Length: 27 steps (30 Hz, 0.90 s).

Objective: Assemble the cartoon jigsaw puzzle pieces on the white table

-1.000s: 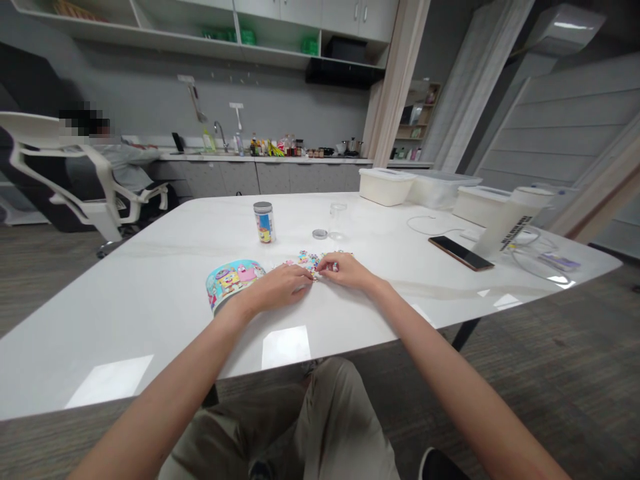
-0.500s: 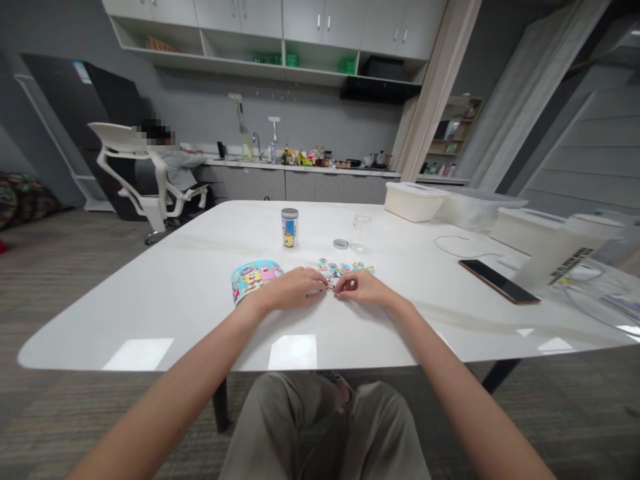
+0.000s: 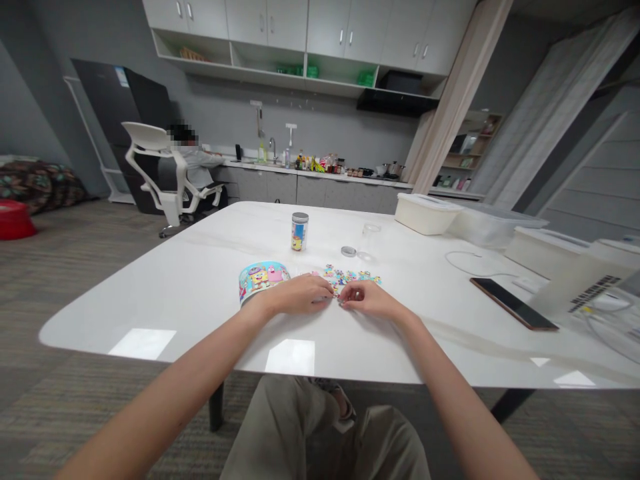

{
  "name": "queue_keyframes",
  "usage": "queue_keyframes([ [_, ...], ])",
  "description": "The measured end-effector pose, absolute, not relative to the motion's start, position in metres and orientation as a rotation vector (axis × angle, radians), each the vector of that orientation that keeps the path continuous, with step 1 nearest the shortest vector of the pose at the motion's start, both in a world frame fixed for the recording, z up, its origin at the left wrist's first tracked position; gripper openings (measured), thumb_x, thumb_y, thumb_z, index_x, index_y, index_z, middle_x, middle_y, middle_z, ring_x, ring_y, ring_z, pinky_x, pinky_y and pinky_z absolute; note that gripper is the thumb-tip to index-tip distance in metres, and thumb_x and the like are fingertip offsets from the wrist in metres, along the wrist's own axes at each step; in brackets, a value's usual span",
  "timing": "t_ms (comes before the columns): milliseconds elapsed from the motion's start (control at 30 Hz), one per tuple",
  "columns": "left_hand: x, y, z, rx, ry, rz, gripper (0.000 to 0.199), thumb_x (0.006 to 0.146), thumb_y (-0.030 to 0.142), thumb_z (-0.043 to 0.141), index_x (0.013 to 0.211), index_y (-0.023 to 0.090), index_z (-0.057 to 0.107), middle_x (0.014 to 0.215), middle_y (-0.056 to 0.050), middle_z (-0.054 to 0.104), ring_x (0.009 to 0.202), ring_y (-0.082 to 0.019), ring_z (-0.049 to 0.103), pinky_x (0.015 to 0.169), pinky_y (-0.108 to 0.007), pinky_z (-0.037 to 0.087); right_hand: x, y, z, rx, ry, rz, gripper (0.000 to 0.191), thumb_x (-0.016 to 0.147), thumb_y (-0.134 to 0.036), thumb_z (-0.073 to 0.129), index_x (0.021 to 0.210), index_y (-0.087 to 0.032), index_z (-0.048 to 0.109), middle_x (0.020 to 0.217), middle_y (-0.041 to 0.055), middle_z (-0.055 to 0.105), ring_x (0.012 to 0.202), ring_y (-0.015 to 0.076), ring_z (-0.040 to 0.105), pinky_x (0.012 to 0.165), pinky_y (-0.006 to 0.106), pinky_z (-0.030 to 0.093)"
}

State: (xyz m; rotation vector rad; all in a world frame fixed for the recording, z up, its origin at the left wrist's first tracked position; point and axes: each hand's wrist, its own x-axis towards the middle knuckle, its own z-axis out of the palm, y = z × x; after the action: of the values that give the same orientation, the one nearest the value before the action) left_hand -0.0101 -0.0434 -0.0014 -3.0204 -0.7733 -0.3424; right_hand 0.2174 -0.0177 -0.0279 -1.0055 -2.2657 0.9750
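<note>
Small colourful jigsaw puzzle pieces [image 3: 350, 273] lie in a loose cluster on the white table, just beyond my hands. My left hand [image 3: 306, 293] rests on the table with its fingers curled together at the near left side of the pieces; what is under its fingertips is too small to make out. Close to its right, my right hand [image 3: 367, 297] pinches a small puzzle piece [image 3: 341, 302] between thumb and finger, low over the table. A curved cartoon picture sheet [image 3: 263, 277] stands left of my left hand, partly hidden by my wrist.
Behind the pieces stand a cartoon-printed jar [image 3: 300, 233] with a grey lid, a loose lid [image 3: 349, 251] and a clear jar [image 3: 370, 241]. A phone [image 3: 513, 303], a cable and white storage boxes [image 3: 427, 213] are on the right. A seated person [image 3: 193, 163] is at the back left.
The view has shifted slightly left and tilted up. Both hands stay close together by the puzzle pieces, with only slight finger movement.
</note>
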Motion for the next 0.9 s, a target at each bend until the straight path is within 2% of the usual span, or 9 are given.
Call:
queue_keyframes([
  [200, -0.0093, -0.0436, -0.0028, -2.990, -0.772, -0.331, 0.019, 0.090, 0.015, 0.053, 0.101, 0.018, 0.068, 0.115, -0.007, 0.068, 0.104, -0.019, 0.063, 0.091, -0.030, 0.046, 0.2180, -0.0189, -0.0262, -1.021, -2.299, 0.921, 0.017, 0.068, -0.014, 0.062, 0.084, -0.017, 0.067, 0.071, 0.0009, 0.066, 0.064, 0.0131, 0.055, 0.060, 0.025, 0.042],
  [400, -0.0105, -0.0425, -0.0051, -2.980, -0.783, -0.373, 0.019, 0.089, 0.015, 0.055, 0.103, 0.018, 0.067, 0.116, -0.007, 0.067, 0.104, -0.019, 0.063, 0.091, -0.029, 0.045, 0.2217, -0.0178, -0.0281, -1.090, -2.306, 0.799, 0.014, 0.070, -0.022, 0.067, 0.083, -0.017, 0.066, 0.061, -0.0031, 0.055, 0.058, 0.0120, 0.050, 0.058, 0.025, 0.040],
  [567, -0.0098, -0.0412, -0.0069, -2.977, -0.757, -0.354, 0.020, 0.090, 0.015, 0.054, 0.104, 0.017, 0.068, 0.116, -0.008, 0.067, 0.105, -0.020, 0.063, 0.091, -0.030, 0.046, 0.2208, -0.0168, -0.0284, -1.074, -2.349, 0.721, 0.014, 0.073, -0.027, 0.069, 0.083, -0.018, 0.070, 0.064, -0.0014, 0.057, 0.059, 0.0117, 0.050, 0.059, 0.026, 0.040],
  [900, -0.0095, -0.0393, -0.0097, -2.980, -0.738, -0.362, 0.021, 0.090, 0.015, 0.053, 0.104, 0.018, 0.067, 0.117, -0.008, 0.067, 0.106, -0.020, 0.062, 0.090, -0.030, 0.046, 0.2179, -0.0197, -0.0265, -1.028, -2.396, 0.645, 0.014, 0.077, -0.021, 0.064, 0.087, -0.018, 0.073, 0.069, 0.0005, 0.061, 0.062, 0.0119, 0.053, 0.060, 0.025, 0.041],
])
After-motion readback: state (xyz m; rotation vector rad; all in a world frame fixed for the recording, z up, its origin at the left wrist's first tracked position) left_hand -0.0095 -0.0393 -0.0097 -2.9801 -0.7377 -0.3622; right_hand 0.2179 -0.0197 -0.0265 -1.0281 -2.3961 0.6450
